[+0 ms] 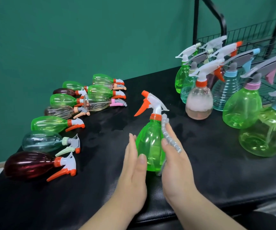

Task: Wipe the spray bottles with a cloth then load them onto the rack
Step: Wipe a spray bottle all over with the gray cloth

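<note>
Black table [200,163], green wall [84,39]; green bottle [150,143] between flat left hand [132,171] and flat right hand [175,163] over grey cloth [168,135].

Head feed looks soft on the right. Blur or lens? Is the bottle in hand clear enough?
Head view: the green bottle, left hand and right hand are fairly sharp; the upright bottles at the right edge are smeared and stretched; the rack posts lean, a wide-angle effect; light is even, with glints on the near dark red bottle and a faint sheen on the table.

green bottle [150,146] with orange trigger, grey cloth [168,138], black table [208,163]
</note>
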